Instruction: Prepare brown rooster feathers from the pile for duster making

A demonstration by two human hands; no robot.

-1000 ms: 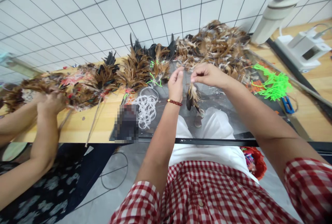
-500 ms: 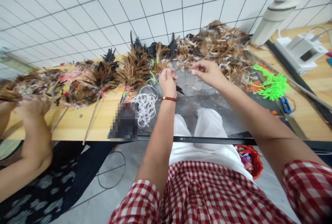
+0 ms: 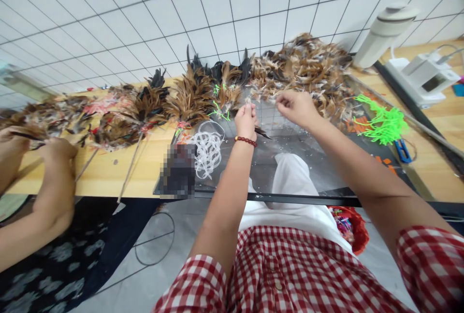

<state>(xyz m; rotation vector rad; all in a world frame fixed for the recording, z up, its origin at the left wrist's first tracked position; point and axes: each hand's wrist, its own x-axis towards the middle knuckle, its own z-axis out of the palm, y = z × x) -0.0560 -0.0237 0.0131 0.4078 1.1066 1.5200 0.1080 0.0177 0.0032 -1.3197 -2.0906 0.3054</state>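
Note:
My left hand [image 3: 246, 120], with a red bead bracelet at the wrist, is closed in a pinch above the dark glossy board [image 3: 279, 173]. Pale quill ends show at its fingertips, and the dark tip of a feather [image 3: 263, 133] sticks out on its lower right side. To its right, my right hand [image 3: 297, 108] hovers before the big heap of brown feathers [image 3: 308, 62], fingers curled together. Whatever lies in those fingers, if anything, is hidden. Feather bunches with green ties [image 3: 222, 110] lie just beyond my left hand.
White ribbon [image 3: 207, 151] lies coiled left of my forearm. Bright green cords [image 3: 384, 122], a blue tool [image 3: 402, 151], a pale bottle [image 3: 384, 35] and a white charger [image 3: 424, 76] are on the right. At left, a co-worker's hands [image 3: 58, 151] handle feathers near sticks with feather heads.
My right hand has curled its fingers more and lowered slightly. My left hand still pinches the feather. The view has shifted a little, and the co-worker's hands have moved slightly.

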